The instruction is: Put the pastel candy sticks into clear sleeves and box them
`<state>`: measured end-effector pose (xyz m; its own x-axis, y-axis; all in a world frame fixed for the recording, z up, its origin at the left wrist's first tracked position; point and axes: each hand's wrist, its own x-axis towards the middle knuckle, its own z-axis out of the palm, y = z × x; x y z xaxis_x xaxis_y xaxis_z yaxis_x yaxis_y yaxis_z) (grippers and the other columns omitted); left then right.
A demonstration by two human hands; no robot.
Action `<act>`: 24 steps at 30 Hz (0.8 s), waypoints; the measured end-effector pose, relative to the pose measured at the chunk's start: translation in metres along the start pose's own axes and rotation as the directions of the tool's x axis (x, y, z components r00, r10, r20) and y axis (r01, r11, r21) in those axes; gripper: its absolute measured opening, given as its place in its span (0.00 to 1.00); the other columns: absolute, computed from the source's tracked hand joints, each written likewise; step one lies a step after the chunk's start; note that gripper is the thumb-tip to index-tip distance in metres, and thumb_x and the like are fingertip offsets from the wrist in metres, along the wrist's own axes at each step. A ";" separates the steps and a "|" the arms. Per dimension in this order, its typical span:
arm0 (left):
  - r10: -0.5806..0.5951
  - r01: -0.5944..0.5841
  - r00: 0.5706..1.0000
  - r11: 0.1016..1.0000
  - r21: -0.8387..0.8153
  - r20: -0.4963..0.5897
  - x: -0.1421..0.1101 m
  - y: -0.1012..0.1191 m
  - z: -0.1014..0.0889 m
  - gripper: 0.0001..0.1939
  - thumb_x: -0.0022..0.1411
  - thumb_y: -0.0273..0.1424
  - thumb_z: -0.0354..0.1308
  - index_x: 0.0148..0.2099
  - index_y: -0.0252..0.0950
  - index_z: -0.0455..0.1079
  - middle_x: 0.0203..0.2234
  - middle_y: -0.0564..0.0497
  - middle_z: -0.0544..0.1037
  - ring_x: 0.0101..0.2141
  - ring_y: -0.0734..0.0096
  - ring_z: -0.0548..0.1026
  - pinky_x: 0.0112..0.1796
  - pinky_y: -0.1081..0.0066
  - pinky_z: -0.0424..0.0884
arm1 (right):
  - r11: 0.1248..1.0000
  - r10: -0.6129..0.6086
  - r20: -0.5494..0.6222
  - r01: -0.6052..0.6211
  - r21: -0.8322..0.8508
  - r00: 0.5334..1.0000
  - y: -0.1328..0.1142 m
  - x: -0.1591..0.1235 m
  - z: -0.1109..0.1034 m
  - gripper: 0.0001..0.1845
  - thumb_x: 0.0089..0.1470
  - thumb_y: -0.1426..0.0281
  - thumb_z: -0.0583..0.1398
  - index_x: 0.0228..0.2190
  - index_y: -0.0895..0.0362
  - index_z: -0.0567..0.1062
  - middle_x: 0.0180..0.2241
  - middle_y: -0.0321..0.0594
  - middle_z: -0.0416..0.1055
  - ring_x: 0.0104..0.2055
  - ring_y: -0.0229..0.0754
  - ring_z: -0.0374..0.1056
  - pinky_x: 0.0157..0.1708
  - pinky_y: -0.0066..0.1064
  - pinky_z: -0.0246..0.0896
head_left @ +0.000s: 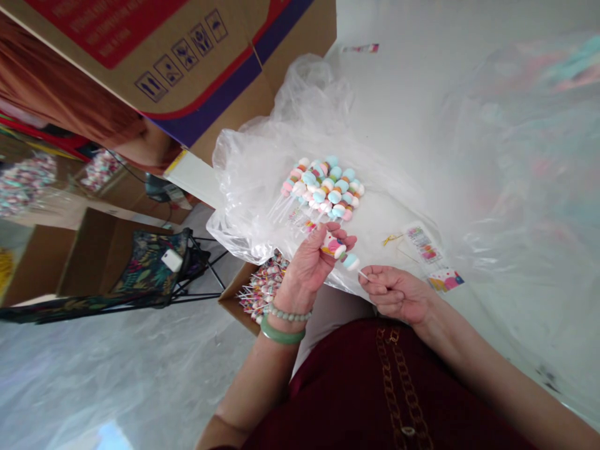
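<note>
My left hand (pixel 309 262), with beads and a green bangle at the wrist, is closed around a printed plastic wrapper (pixel 334 246). A marshmallow lollipop (pixel 349 260) sits partly inside this wrapper, its light blue and white end sticking out. Its thin white stick (pixel 362 275) is pinched between the fingertips of my right hand (pixel 396 292). Just beyond my hands lies a pile of marshmallow lollipops (pixel 323 184) in blue, pink and white, sticks toward me. Right of them, flat printed wrappers (pixel 424 244) and gold twist ties (pixel 391 239) lie on the table.
Clear plastic sheeting (pixel 253 162) spreads under the pile. A large cardboard box (pixel 244 75) stands at the back left. Below the table edge, an open carton (pixel 241 281) holds many lollipops. A folding chair (pixel 150 262) bears a phone (pixel 172 260). Someone's arm (pixel 157 147) shows behind the box.
</note>
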<state>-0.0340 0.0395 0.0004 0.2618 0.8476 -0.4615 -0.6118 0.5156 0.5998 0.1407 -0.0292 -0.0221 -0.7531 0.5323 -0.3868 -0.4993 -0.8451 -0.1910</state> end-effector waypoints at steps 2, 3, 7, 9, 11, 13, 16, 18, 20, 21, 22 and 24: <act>-0.023 0.023 1.000 1.000 -0.007 -0.013 0.001 0.000 -0.002 0.13 0.60 0.37 0.58 0.37 0.30 0.72 0.27 0.48 0.76 0.32 0.68 0.78 0.46 0.62 0.72 | 1.000 0.010 0.001 -0.010 -0.018 1.000 0.000 0.000 -0.002 0.06 0.48 0.75 0.61 0.31 0.61 0.70 0.17 0.24 0.58 0.12 0.22 0.36 0.10 0.15 0.33; -0.022 0.022 1.000 1.000 -0.013 -0.013 0.001 0.001 -0.002 0.13 0.61 0.37 0.57 0.37 0.30 0.72 0.27 0.48 0.77 0.32 0.67 0.78 0.46 0.61 0.72 | 1.000 0.008 -0.012 -0.009 -0.024 1.000 0.000 0.000 -0.002 0.06 0.48 0.75 0.61 0.31 0.61 0.70 0.17 0.25 0.59 0.12 0.22 0.36 0.10 0.15 0.33; -0.009 0.009 1.000 1.000 -0.011 0.018 0.000 0.001 -0.001 0.14 0.61 0.37 0.57 0.37 0.29 0.72 0.27 0.48 0.77 0.32 0.67 0.78 0.45 0.62 0.72 | 1.000 -0.004 -0.059 0.004 0.006 0.998 -0.001 0.001 -0.002 0.06 0.47 0.77 0.61 0.30 0.60 0.68 0.17 0.24 0.58 0.11 0.21 0.35 0.09 0.15 0.32; -0.025 0.025 1.000 1.000 0.017 0.008 -0.002 0.004 0.000 0.14 0.60 0.38 0.58 0.38 0.30 0.72 0.27 0.47 0.77 0.33 0.66 0.78 0.44 0.62 0.73 | 1.000 -0.017 -0.076 0.018 0.020 0.997 -0.002 0.001 -0.003 0.06 0.46 0.78 0.60 0.29 0.60 0.68 0.17 0.23 0.58 0.11 0.22 0.35 0.09 0.15 0.31; -0.044 0.044 0.999 0.997 0.058 0.002 -0.004 0.007 -0.001 0.15 0.59 0.39 0.59 0.38 0.30 0.72 0.28 0.46 0.78 0.35 0.62 0.79 0.43 0.62 0.73 | 1.000 -0.026 -0.091 0.027 0.003 0.996 -0.004 0.000 -0.005 0.06 0.45 0.78 0.60 0.28 0.60 0.68 0.17 0.23 0.57 0.11 0.22 0.35 0.09 0.15 0.31; -0.055 0.052 0.998 0.993 0.106 0.021 -0.004 0.010 -0.003 0.16 0.57 0.40 0.61 0.38 0.30 0.73 0.30 0.44 0.79 0.36 0.59 0.79 0.42 0.61 0.73 | 0.999 -0.033 -0.111 0.028 -0.045 0.993 -0.006 -0.001 -0.008 0.06 0.45 0.78 0.61 0.29 0.61 0.69 0.17 0.24 0.57 0.11 0.22 0.37 0.09 0.16 0.30; -0.043 0.034 0.998 0.986 0.162 0.054 -0.005 0.010 -0.004 0.17 0.56 0.40 0.62 0.39 0.30 0.73 0.31 0.44 0.79 0.37 0.58 0.79 0.42 0.62 0.73 | 0.987 -0.078 -0.177 0.050 -0.155 0.981 -0.006 -0.002 -0.007 0.08 0.43 0.77 0.62 0.30 0.61 0.71 0.16 0.25 0.58 0.12 0.23 0.39 0.10 0.17 0.30; -0.006 -0.004 0.998 0.984 0.177 0.057 -0.005 0.006 -0.003 0.16 0.55 0.39 0.62 0.39 0.30 0.73 0.31 0.45 0.79 0.37 0.60 0.79 0.45 0.62 0.71 | 0.959 -0.154 -0.251 0.083 -0.269 0.956 -0.003 -0.001 -0.002 0.08 0.43 0.75 0.62 0.31 0.62 0.72 0.16 0.26 0.59 0.12 0.23 0.39 0.11 0.19 0.30; 0.040 -0.049 0.998 0.982 0.182 0.052 -0.005 0.002 0.000 0.16 0.55 0.39 0.62 0.39 0.31 0.73 0.30 0.46 0.79 0.37 0.61 0.78 0.47 0.61 0.70 | 0.901 -0.267 -0.324 0.115 -0.418 0.908 0.002 0.001 0.006 0.08 0.46 0.71 0.61 0.31 0.61 0.72 0.16 0.27 0.59 0.13 0.25 0.40 0.12 0.21 0.31; 0.059 -0.066 0.997 0.982 0.178 0.046 -0.004 0.000 0.002 0.15 0.55 0.39 0.63 0.39 0.31 0.73 0.29 0.46 0.79 0.37 0.62 0.78 0.47 0.61 0.70 | 0.848 -0.346 -0.350 0.131 -0.513 0.870 0.005 0.002 0.010 0.07 0.48 0.69 0.60 0.30 0.60 0.72 0.16 0.28 0.58 0.13 0.26 0.41 0.12 0.22 0.33; 0.070 -0.075 0.997 0.983 0.169 0.037 -0.004 -0.001 0.004 0.15 0.55 0.39 0.63 0.39 0.31 0.73 0.29 0.46 0.78 0.37 0.62 0.78 0.48 0.61 0.70 | 0.763 -0.444 -0.354 0.141 -0.631 0.823 0.008 0.003 0.013 0.07 0.50 0.68 0.59 0.30 0.59 0.72 0.16 0.29 0.58 0.14 0.28 0.44 0.13 0.22 0.37; 0.059 -0.060 0.998 0.989 0.132 0.012 -0.002 -0.002 0.005 0.15 0.56 0.39 0.62 0.38 0.31 0.72 0.28 0.47 0.78 0.37 0.62 0.78 0.48 0.61 0.70 | 0.450 -0.664 -0.250 0.109 -0.887 0.705 0.014 0.003 0.016 0.06 0.53 0.69 0.55 0.29 0.57 0.72 0.18 0.32 0.61 0.19 0.33 0.53 0.18 0.25 0.45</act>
<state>-0.0296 0.0373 0.0040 0.2348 0.8778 -0.4175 -0.5226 0.4761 0.7072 0.1246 -0.0390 -0.0118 -0.0922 0.9239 -0.3714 0.0734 -0.3657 -0.9278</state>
